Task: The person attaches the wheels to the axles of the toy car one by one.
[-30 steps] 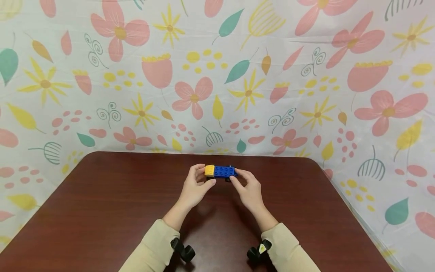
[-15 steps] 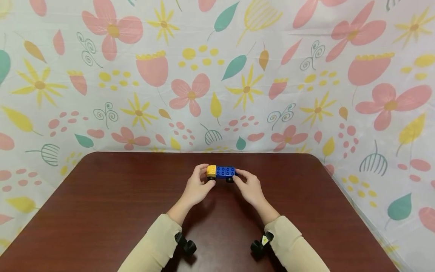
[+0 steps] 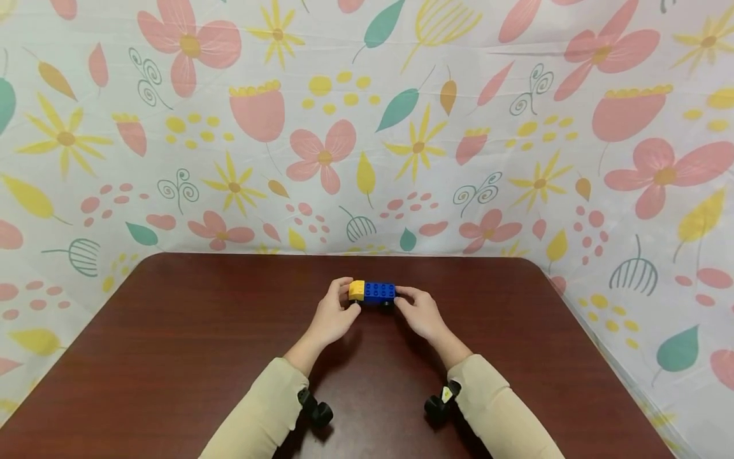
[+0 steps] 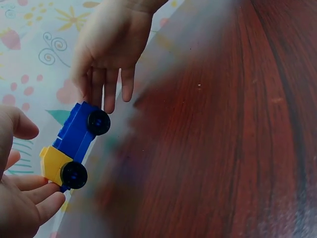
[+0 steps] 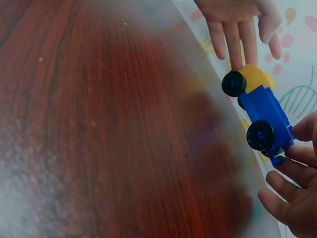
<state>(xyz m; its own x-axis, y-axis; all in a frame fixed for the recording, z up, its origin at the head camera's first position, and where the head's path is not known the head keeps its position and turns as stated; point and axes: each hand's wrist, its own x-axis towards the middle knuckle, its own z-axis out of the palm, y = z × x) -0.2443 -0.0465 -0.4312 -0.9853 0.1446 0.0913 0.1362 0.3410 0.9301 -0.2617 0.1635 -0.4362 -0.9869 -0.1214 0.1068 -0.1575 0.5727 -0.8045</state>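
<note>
A small toy truck [image 3: 379, 292] made of building blocks, with a yellow cab, a blue studded bed and black wheels, is between my two hands over the far middle of the table. My left hand [image 3: 332, 313] is at the cab end. Its straight fingers [image 4: 34, 191] touch the yellow cab [image 4: 54, 162], and its thumb stands apart from the truck. At the other end my right hand [image 3: 423, 313] pinches the blue rear [image 5: 282, 134] between thumb and fingers, its lower fingers spread loosely. In both wrist views the wheels [image 5: 260, 135] face the camera.
The dark red-brown wooden table [image 3: 201, 344] shows a blurred reflection of the truck. Behind it hangs a white cloth [image 3: 321, 57] printed with flowers and leaves. A black wrist camera [image 3: 318, 411] is strapped at each beige sleeve [image 3: 258, 408].
The truck tips slightly between my hands, its wheels showing more half a second ago than now. Both hands stay at its ends. The head view shifts a little.
</note>
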